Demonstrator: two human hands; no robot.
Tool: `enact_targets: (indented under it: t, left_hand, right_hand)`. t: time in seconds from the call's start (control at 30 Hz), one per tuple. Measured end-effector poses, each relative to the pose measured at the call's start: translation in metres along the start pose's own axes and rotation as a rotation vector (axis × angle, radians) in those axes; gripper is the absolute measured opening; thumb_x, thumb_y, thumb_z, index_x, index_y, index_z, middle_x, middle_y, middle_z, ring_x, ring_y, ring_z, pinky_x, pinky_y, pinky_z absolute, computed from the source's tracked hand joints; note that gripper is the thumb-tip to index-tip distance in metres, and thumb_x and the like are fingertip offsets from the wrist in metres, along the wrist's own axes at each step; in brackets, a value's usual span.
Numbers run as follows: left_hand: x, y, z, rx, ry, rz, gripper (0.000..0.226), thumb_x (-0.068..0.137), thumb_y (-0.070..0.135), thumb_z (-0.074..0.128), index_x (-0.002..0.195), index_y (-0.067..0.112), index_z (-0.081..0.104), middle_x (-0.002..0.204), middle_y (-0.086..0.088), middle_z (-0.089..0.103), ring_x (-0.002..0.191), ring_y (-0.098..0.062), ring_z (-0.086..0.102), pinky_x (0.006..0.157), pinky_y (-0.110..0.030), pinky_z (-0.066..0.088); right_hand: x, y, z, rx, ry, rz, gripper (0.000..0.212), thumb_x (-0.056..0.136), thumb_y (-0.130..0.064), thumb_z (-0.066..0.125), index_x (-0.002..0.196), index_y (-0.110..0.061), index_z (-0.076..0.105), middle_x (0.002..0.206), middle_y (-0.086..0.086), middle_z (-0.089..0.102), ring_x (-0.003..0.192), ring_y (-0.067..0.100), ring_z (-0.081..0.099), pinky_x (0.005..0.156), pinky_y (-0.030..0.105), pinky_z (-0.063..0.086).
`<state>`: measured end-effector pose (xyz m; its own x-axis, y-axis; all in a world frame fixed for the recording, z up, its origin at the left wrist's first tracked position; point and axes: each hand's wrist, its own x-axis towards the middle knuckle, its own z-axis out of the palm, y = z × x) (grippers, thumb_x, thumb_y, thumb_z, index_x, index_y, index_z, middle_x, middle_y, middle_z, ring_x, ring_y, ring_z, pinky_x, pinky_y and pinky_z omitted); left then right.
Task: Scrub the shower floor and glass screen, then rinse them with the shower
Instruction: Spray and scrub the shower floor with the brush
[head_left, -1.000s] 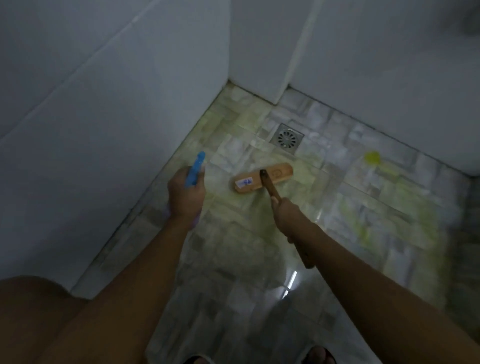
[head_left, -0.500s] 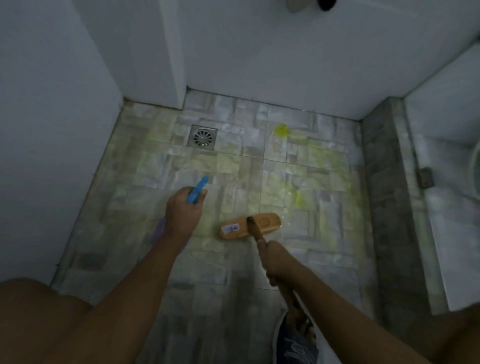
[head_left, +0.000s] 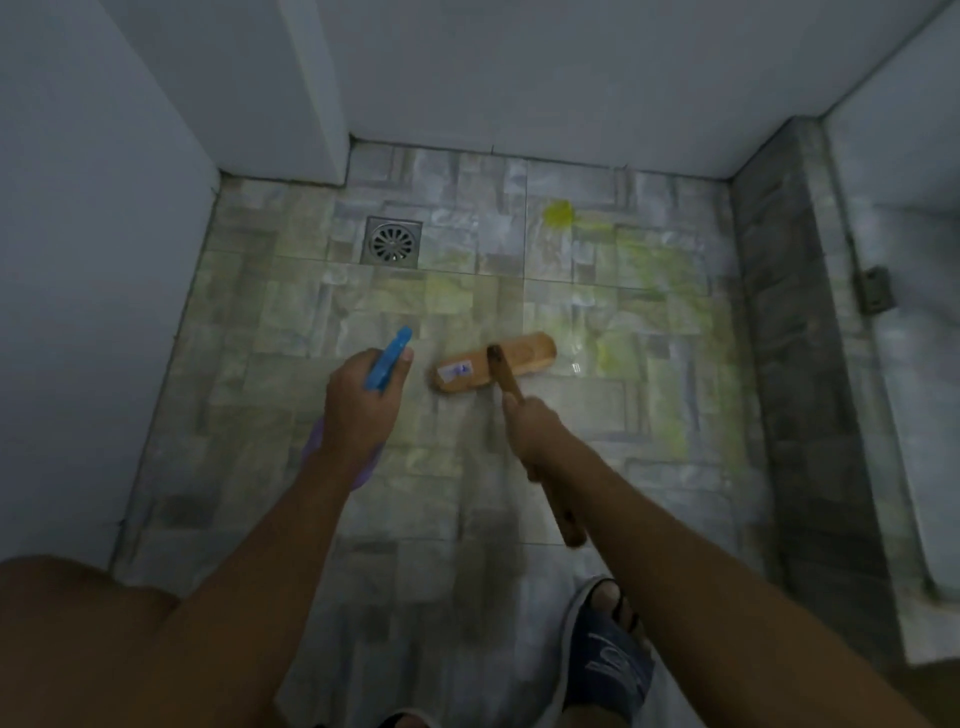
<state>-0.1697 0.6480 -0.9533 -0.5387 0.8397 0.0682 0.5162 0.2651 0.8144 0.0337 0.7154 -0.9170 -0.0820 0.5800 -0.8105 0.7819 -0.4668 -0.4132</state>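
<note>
Looks like the floor-scrubbing step, with rinsing not yet begun. Grips the brush handle in the right hand, fingers wrapped round it just behind the head. Holds a spray bottle in the left hand, fingers curled round it, nozzle aimed forward, just left of the brush. Rests the brush head flat on the floor, near the middle, below and right of the drain.

To do it well: press down evenly, work in short overlapping strokes, and push right and back into the yellow cleaner and its paler streaks. Then sweep toward the drain. Mind the grout lines and the corners by the kerb. Place the sandal carefully; probably slick there.

Cannot see the bristles under the head. Shows only the bottle's blue nozzle and a purple sliver below the wrist. Hides part of the handle behind the right forearm. Cannot tell the glass screen apart from the pale panels at right. Shows no shower head. Too dim and blurred to read the brush label.
</note>
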Motion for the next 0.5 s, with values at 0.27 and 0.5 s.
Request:
enact_targets:
  t: [0.27,0.5]
  left_hand:
    - [-0.003,0.036,0.06,0.006,-0.332,0.077,0.053,0.092,0.048,0.063,0.059,0.009,0.046,0.053,-0.006,0.045,0.049,-0.022,0.044,0.052,-0.04,0.041]
    - [-0.012,0.081,0.128,-0.043,-0.561,0.162,0.058,0.092,0.05,0.064,0.057,0.007,0.047,0.051,-0.005,0.044,0.047,-0.019,0.042,0.051,-0.04,0.041]
  right_hand:
    - [-0.019,0.116,-0.07,0.257,0.234,0.276,0.055,0.105,-0.05,0.031,0.115,-0.002,0.053,0.081,0.017,0.055,0.052,0.024,0.05,0.041,0.027,0.042]
    - [-0.041,0.153,-0.068,0.39,0.267,0.382,0.053,0.106,-0.049,0.029,0.11,-0.002,0.054,0.085,0.018,0.058,0.052,0.026,0.051,0.042,0.029,0.042]
